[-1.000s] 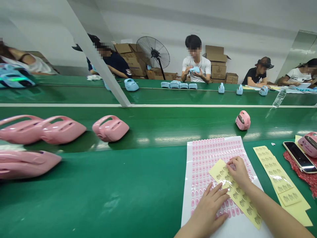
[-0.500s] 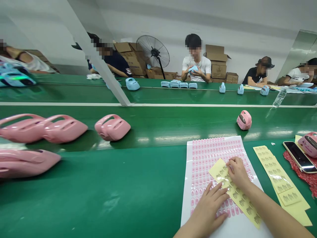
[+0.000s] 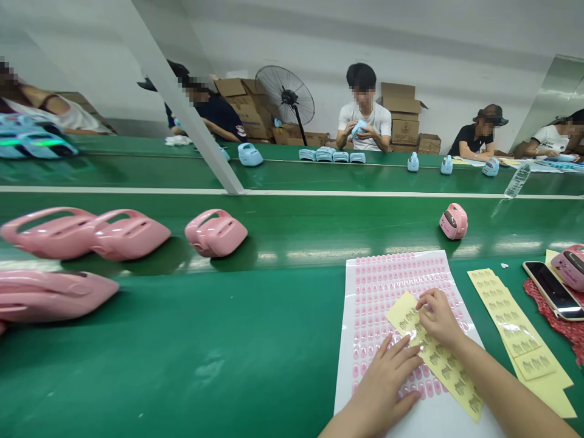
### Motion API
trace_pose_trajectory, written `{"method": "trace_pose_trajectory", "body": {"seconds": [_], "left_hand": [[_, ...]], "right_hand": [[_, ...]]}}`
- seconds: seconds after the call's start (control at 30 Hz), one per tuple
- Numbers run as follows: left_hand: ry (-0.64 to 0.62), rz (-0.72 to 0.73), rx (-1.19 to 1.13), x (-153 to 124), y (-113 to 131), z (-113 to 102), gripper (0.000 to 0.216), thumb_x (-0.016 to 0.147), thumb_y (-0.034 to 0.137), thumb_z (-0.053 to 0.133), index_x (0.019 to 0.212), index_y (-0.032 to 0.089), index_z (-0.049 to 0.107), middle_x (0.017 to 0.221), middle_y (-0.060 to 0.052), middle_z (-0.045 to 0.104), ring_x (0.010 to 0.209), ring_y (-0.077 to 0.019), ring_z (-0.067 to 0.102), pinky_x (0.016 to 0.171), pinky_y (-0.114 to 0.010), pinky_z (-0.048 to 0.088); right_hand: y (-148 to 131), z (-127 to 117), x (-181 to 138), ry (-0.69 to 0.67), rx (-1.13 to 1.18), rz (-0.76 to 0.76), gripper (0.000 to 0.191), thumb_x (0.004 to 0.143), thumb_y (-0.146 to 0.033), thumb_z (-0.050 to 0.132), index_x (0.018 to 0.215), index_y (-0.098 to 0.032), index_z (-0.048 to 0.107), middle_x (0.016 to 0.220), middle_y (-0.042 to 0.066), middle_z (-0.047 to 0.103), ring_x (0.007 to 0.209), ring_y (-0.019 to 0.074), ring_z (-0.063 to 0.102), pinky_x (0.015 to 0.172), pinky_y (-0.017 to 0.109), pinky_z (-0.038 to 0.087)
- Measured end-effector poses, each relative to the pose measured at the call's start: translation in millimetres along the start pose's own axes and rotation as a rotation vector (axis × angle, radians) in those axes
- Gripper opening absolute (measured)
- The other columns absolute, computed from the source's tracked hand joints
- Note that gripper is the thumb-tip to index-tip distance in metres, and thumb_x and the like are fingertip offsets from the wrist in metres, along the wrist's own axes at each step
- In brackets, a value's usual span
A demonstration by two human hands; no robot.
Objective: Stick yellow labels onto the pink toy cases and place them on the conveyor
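My left hand (image 3: 385,380) lies flat with fingers stretched out on a white sheet of small pink stickers (image 3: 383,286), holding down the edge of a yellow strip of barcode labels (image 3: 449,374). My right hand (image 3: 437,316) pinches at a label near the strip's upper end, fingertips pressed together. The yellow strip lies slanted across the white sheet.
More yellow label strips (image 3: 515,325) lie to the right, beside a phone (image 3: 550,289) on red cloth and a pink device (image 3: 568,264). Pink shells (image 3: 214,231) and another pink device (image 3: 453,220) sit on the green belt (image 3: 237,340). Several people work at the far table with blue parts.
The pink shells on the belt have shifted slightly to the right. My hands stay on the label strip, barely moved.
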State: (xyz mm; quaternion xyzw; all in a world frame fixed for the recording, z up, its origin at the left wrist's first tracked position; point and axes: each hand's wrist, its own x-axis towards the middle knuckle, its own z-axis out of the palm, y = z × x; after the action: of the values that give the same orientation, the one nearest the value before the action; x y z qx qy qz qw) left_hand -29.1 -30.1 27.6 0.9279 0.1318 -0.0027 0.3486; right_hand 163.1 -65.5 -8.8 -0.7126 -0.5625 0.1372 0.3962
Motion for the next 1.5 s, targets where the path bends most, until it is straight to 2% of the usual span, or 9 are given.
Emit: {"method": "trace_pose_trajectory", "body": {"seconds": [0.47,0.6,0.73,0.83,0.9,1.03,1.17,1.3,1.5], "left_hand": [[-0.040,-0.017,0.007,2,8,-8,0.050,0.072,0.020,0.058,0.120,0.025,0.048,0.134,-0.005,0.045,0.130,-0.0248,0.027,0.107,-0.052,0.012],[-0.077,-0.063,0.057,-8,15,-19,0.061,0.068,0.022,0.063,0.126,0.023,0.043,0.141,-0.010,0.032,0.131,-0.0294,0.020,0.105,-0.053,0.016],[0.084,-0.148,0.010,-29,8,-49,0.063,0.068,0.026,0.065,0.127,0.024,0.042,0.143,-0.010,0.029,0.132,-0.0288,0.020,0.105,-0.051,0.017],[0.323,-0.233,-0.306,-49,-25,-81,0.053,0.066,0.030,0.067,0.117,0.026,0.052,0.133,-0.006,0.047,0.123,-0.0250,0.038,0.103,-0.043,0.027],[0.667,-0.392,-0.703,-60,-59,-105,0.044,0.050,0.026,0.077,0.092,0.022,0.065,0.105,-0.005,0.067,0.103,-0.0252,0.056,0.093,-0.038,0.040],[1.142,-0.598,-0.775,-76,-137,-160,0.026,0.072,0.030,0.063,0.093,0.015,0.059,0.089,-0.007,0.067,0.088,-0.0205,0.062,0.079,-0.034,0.047],[1.450,-0.720,-0.804,-81,-193,-210,0.029,0.085,0.029,0.051,0.111,0.015,0.050,0.107,-0.007,0.057,0.089,-0.0188,0.059,0.075,-0.039,0.049],[1.544,-0.745,-0.829,-78,-222,-243,0.031,0.085,0.029,0.051,0.113,0.016,0.049,0.113,-0.008,0.054,0.093,-0.0202,0.057,0.077,-0.041,0.048],[1.356,-0.741,-0.895,-69,-237,-253,0.030,0.085,0.029,0.051,0.112,0.016,0.050,0.112,-0.008,0.055,0.092,-0.0198,0.057,0.076,-0.040,0.049]], "right_hand": [[-5,-6,1,0.184,0.209,0.016,0.014,0.076,-0.032,0.050,0.072,-0.021,0.057,0.082,0.005,0.054,0.085,0.0204,0.053,0.078,0.036,0.042],[-3,-3,-3,0.200,0.230,-0.009,0.020,0.075,-0.039,0.052,0.071,-0.022,0.060,0.080,0.006,0.055,0.084,0.0215,0.053,0.080,0.037,0.041],[10,0,-5,0.164,0.230,0.074,0.026,0.071,-0.048,0.054,0.071,-0.023,0.064,0.085,0.007,0.055,0.089,0.0237,0.053,0.078,0.038,0.044],[20,2,-6,0.133,0.232,0.139,0.029,0.068,-0.051,0.056,0.071,-0.024,0.066,0.088,0.007,0.056,0.092,0.0245,0.054,0.074,0.035,0.046],[24,2,-6,0.124,0.233,0.162,0.031,0.066,-0.053,0.057,0.069,-0.024,0.067,0.088,0.007,0.057,0.093,0.0248,0.054,0.073,0.034,0.046],[30,4,-10,0.135,0.227,0.193,0.034,0.063,-0.056,0.058,0.067,-0.025,0.068,0.088,0.008,0.058,0.093,0.0265,0.054,0.074,0.036,0.047],[42,4,-12,0.067,0.194,0.193,0.029,0.063,-0.053,0.061,0.069,-0.027,0.070,0.086,0.008,0.060,0.088,0.0261,0.057,0.071,0.035,0.049],[49,4,-17,0.002,0.188,0.205,0.024,0.065,-0.049,0.061,0.071,-0.028,0.070,0.086,0.009,0.061,0.087,0.0263,0.059,0.068,0.034,0.051],[41,4,-24,0.001,0.185,0.261,0.027,0.066,-0.051,0.060,0.069,-0.026,0.070,0.086,0.009,0.060,0.088,0.0259,0.058,0.071,0.033,0.051]]}}
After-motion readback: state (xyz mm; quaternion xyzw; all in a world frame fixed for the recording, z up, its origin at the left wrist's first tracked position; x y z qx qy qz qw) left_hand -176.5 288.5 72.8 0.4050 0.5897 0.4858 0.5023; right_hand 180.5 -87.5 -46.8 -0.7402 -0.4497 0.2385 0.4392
